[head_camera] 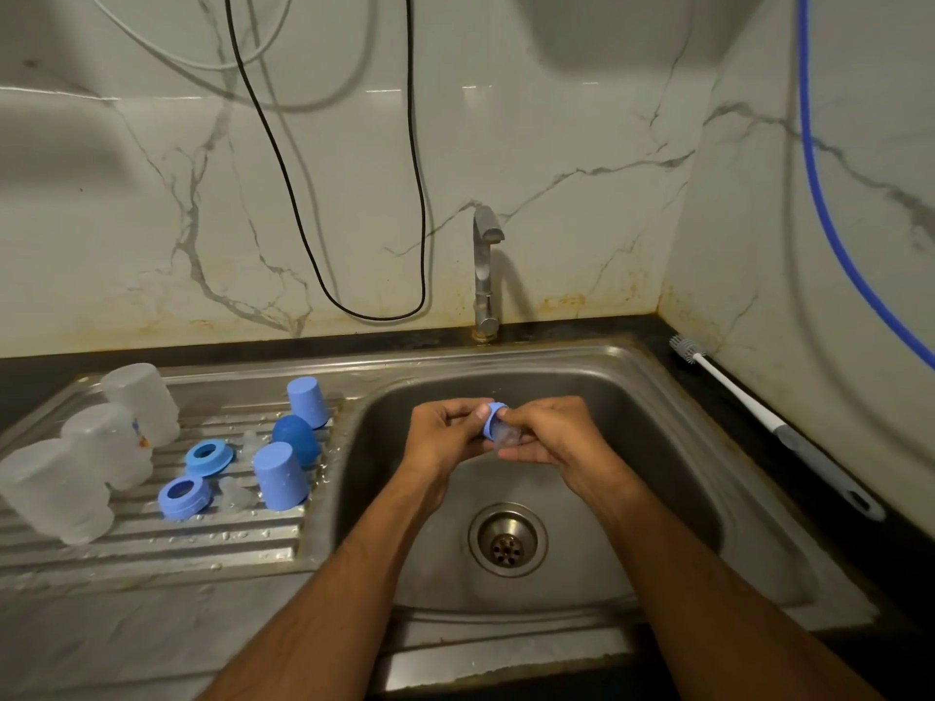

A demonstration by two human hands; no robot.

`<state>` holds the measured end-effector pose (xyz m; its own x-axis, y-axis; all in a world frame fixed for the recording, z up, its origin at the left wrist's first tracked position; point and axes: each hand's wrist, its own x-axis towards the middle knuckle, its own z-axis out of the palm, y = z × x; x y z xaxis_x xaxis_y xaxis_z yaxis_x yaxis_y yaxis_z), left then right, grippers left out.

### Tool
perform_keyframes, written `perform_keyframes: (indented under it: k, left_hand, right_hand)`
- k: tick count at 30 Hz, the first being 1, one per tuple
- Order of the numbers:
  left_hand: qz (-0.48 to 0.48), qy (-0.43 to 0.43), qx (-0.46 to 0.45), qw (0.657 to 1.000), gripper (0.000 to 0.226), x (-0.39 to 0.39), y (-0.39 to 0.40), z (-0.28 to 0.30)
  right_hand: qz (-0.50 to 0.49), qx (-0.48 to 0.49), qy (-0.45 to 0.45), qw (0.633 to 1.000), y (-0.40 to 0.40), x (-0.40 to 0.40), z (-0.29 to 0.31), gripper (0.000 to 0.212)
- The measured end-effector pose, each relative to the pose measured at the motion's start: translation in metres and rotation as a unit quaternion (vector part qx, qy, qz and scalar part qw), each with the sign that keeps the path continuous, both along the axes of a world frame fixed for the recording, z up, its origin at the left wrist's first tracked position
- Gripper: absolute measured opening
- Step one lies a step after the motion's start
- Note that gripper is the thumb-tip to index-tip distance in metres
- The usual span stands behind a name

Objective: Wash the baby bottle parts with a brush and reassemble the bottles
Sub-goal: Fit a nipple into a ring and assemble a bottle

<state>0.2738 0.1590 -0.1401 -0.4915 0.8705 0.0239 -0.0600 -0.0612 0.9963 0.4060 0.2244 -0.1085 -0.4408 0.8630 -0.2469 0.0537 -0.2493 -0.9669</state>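
Observation:
Over the sink basin (632, 447), my left hand (445, 437) pinches a blue collar ring (493, 419). My right hand (551, 437) grips a clear silicone nipple (507, 436) that sits in that ring. On the draining board (152, 548) three clear bottles (109, 442) stand upside down at the left. Beside them lie two blue rings (184, 495), three blue caps (281, 475) and clear nipples (234, 494). The bottle brush (759, 412), white-handled with a grey grip, lies on the dark counter at the right.
The tap (484, 275) stands behind the basin with no water running. The drain (507, 540) is in the basin's floor. A black cable (374, 316) hangs on the marble wall and a blue hose (830, 220) runs down at the right.

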Motion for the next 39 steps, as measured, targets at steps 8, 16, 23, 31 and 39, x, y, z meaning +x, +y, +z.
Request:
perform_keyframes:
  k: [8,16,23,31,39]
  left_hand:
    - [-0.024,-0.108,-0.012,0.994,0.023,-0.007,-0.001,0.003]
    - [-0.075,-0.193,-0.021,0.978,0.031,-0.009,-0.002,0.01]
    - [-0.055,-0.192,-0.04,0.979,0.023,-0.016,-0.001,0.004]
    - [-0.047,-0.212,-0.072,0.973,0.023,-0.019,0.003,0.003]
    - [0.048,-0.134,-0.118,0.983,0.013,-0.013,0.011,0.005]
  right_hand:
    - [0.039,0.151,-0.08,0.985,0.007,-0.001,-0.011,0.022]
    - [-0.054,0.253,-0.148,0.954,0.008,-0.006,-0.011,0.009]
    - [-0.042,0.198,-0.067,0.977,0.006,-0.006,-0.007,0.014]
    - [0.102,0.094,0.055,0.989,0.0,-0.004,0.001,0.028]
    - [0.078,0.13,0.046,0.987,-0.004,-0.013,-0.002,0.027]
